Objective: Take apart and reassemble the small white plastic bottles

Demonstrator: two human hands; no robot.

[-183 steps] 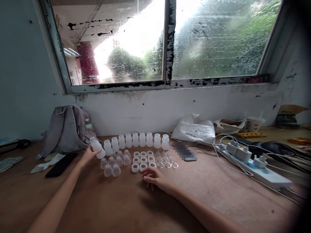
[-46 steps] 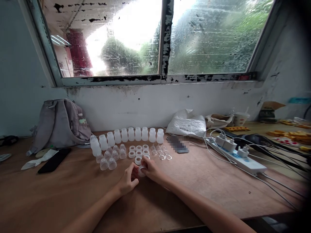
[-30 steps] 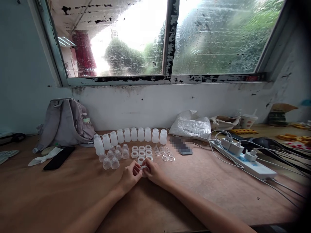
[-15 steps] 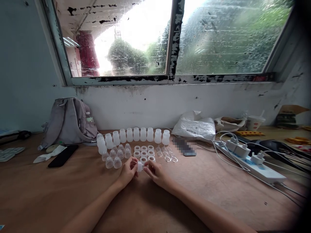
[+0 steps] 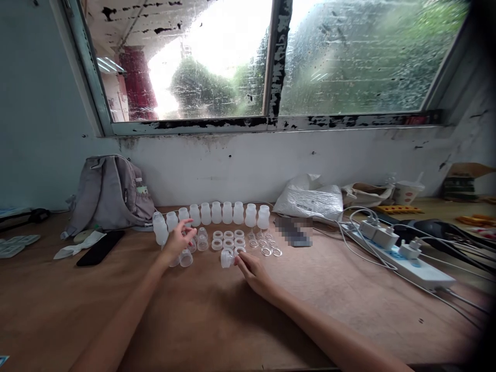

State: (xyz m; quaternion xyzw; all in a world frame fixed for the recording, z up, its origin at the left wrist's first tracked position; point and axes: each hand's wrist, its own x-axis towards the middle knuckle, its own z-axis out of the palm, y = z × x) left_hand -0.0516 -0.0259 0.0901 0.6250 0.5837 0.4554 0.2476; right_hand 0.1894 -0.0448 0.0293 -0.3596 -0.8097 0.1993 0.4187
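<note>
Left hand (image 5: 178, 242) has swung to centre-left, spread open near clear domed plastic cups (image 5: 186, 259); right hand (image 5: 254, 272) pinches a round translucent plastic collar (image 5: 226, 259), probably light, best rim-gripped.

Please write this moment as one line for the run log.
left hand: open, at clear caps, contact unclear | right hand: holding clear collared part | bottles: standing in row behind | white rings: right of caps

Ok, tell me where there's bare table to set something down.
Bare table: between the left arm and right arm; between the right arm and the power strip; left of the left arm, this side of the black slab. Crowded: beyond the right hand and around the left hand, where bottles, clear caps and white rings stand close together.
</note>
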